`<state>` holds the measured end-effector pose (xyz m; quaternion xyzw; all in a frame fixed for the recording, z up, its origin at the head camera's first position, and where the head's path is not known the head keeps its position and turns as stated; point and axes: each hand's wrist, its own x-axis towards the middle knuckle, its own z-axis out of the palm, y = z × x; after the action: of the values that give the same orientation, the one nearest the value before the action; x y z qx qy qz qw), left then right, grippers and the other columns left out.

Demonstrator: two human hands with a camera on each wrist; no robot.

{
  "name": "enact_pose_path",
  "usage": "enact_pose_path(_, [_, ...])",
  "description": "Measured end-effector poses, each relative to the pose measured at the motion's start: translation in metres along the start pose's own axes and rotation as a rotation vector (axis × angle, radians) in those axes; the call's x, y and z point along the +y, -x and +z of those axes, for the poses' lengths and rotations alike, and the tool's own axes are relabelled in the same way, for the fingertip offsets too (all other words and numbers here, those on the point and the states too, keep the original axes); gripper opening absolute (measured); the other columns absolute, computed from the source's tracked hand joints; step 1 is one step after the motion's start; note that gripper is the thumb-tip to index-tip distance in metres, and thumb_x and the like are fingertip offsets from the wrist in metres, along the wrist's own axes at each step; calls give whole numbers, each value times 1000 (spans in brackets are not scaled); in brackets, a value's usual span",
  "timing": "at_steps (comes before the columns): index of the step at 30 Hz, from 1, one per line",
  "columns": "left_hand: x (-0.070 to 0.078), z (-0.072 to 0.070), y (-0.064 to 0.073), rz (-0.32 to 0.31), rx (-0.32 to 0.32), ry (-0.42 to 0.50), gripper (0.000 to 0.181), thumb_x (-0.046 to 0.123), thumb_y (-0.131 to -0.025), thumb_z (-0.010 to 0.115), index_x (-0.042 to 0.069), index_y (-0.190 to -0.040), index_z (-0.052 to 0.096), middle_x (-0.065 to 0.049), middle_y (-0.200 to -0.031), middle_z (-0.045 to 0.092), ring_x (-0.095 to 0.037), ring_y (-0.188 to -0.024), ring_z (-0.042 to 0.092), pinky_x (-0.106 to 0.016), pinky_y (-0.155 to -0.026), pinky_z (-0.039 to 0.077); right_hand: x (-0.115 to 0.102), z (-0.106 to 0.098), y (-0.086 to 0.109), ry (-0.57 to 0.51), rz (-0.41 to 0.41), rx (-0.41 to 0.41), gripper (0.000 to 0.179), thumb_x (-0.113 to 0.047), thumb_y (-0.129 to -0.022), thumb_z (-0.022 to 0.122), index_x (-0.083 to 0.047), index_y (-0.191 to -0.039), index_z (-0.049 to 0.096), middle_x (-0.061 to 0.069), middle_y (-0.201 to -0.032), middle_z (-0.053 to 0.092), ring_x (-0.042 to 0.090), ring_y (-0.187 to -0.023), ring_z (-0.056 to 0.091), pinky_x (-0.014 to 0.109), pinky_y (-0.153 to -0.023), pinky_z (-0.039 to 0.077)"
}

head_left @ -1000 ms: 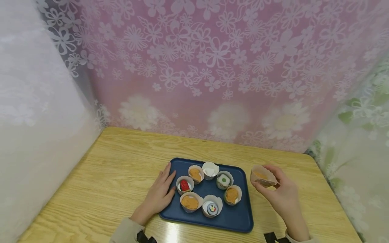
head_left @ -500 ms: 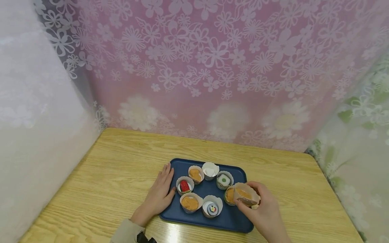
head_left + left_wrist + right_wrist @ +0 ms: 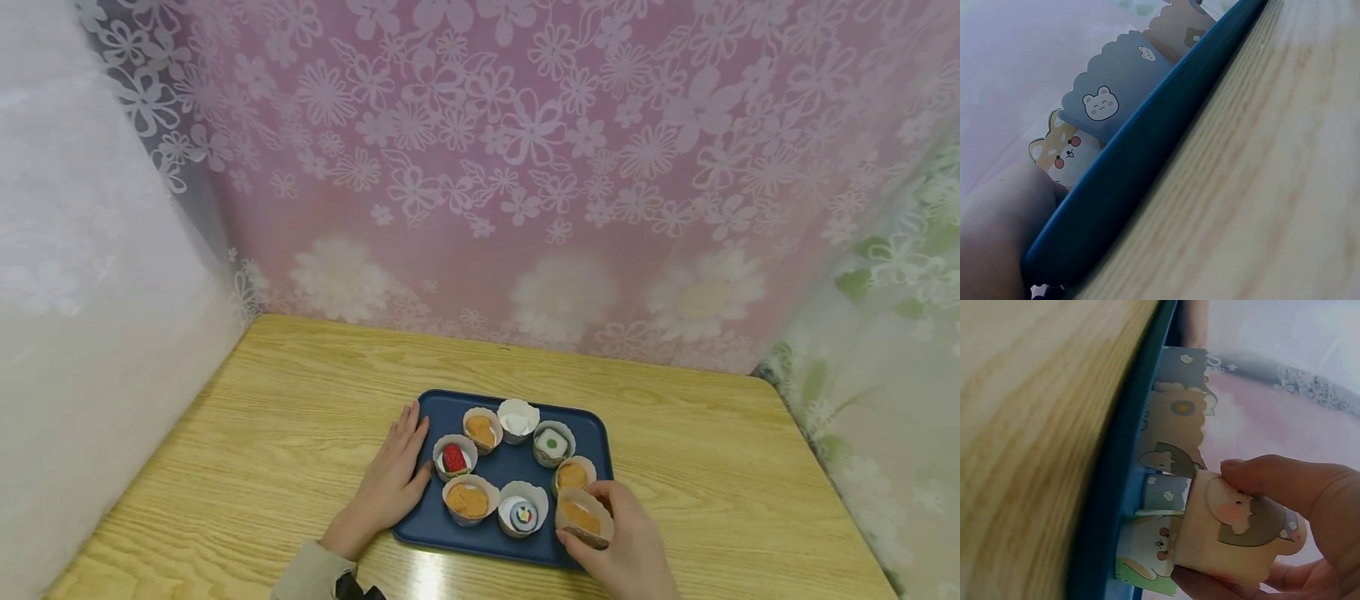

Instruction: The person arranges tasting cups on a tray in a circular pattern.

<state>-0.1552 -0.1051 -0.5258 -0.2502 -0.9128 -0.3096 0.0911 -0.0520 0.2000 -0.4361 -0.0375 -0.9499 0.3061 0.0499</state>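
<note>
My right hand pinches a cupcake in a beige paper cup with an orange top, thumb on the near side and fingers on the far side. It is over the front right part of a dark blue tray. In the right wrist view the held cupcake stands higher than its neighbours. My left hand lies with straight fingers along the tray's left edge. Beside the held one are an orange-topped cupcake and a cupcake with a round, colourful-centred topping.
Also on the tray are a red-topped cupcake, an orange-topped cupcake, another orange-topped one, a white one and one with a green dot. The tray sits on a wooden table before a flowered curtain.
My right hand has carried the cupcake from beyond the tray's right side leftward and toward me, over the tray's front right part. My left hand has stayed at the tray's left edge.
</note>
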Motion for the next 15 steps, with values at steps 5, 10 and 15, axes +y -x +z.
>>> enact_pose_path(5, [0,0,0,-1,5,6,62,15,-97,57,-8,-150,34,-22,-163,13,-37,-150,11,-53,-119,18,1,8,1,29,2,-25,59,-22,-66,93,-7,-111,58,2,-99,61,15,-85,57,35,-78,57])
enact_pose_path(10, [0,0,1,2,10,9,61,14,-97,57,-8,-149,35,-22,-163,13,-38,-150,12,-52,-119,18,2,15,3,79,-33,-5,58,-25,-65,94,-7,-109,61,2,-98,62,16,-83,59,36,-76,57])
enact_pose_path(15, [-1,0,1,0,15,12,61,14,-97,57,-8,-149,36,-21,-163,14,-37,-150,12,-52,-119,18,4,19,3,114,-40,6,60,-26,-65,94,-6,-111,61,5,-101,64,19,-84,62,41,-76,57])
